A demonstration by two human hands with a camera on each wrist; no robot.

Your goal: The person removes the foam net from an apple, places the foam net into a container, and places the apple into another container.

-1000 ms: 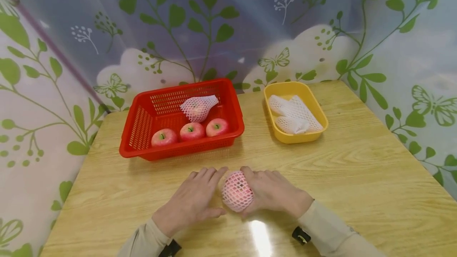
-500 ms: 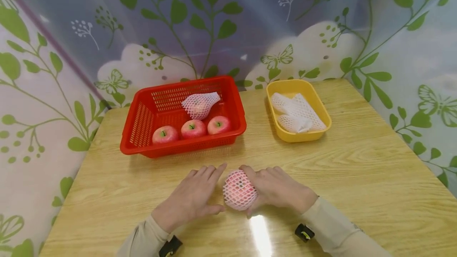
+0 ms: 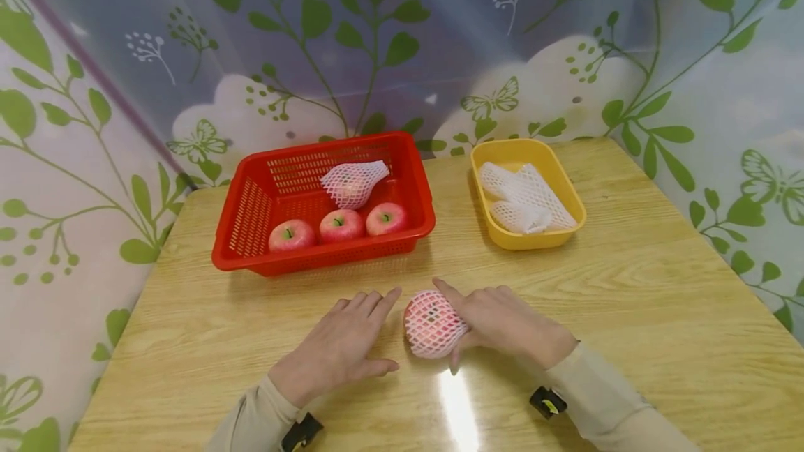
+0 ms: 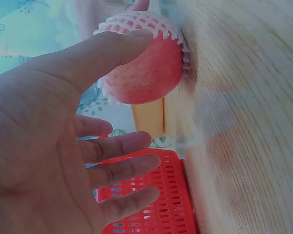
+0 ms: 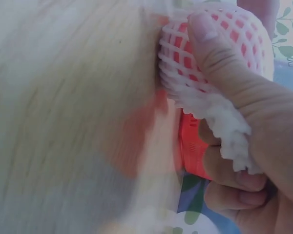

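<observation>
A red apple point(image 4: 146, 75) stands on the table between my hands, partly inside a white foam fruit net point(image 3: 433, 326). Its side towards the left hand is bare in the left wrist view. My right hand point(image 3: 509, 323) grips the net from the right. In the right wrist view its thumb point(image 5: 203, 31) presses on the mesh, and the other fingers curl around the net's bunched tail point(image 5: 232, 131). My left hand point(image 3: 333, 354) is just left of the apple, its fingers spread and holding nothing. A small gap separates them in the head view.
A red basket point(image 3: 251, 260) at the back left holds three bare apples point(image 3: 342, 226) and a netted apple point(image 3: 352, 185). A yellow tub point(image 3: 527, 239) at the back right contains several white foam nets point(image 3: 524, 194). A patterned backdrop point(image 3: 377, 33) rises behind the wooden table point(image 3: 628, 284).
My right hand has moved right and slightly away from me, and the netted apple has shifted with it. More bare red skin shows at its left. The left hand has stayed nearly still.
</observation>
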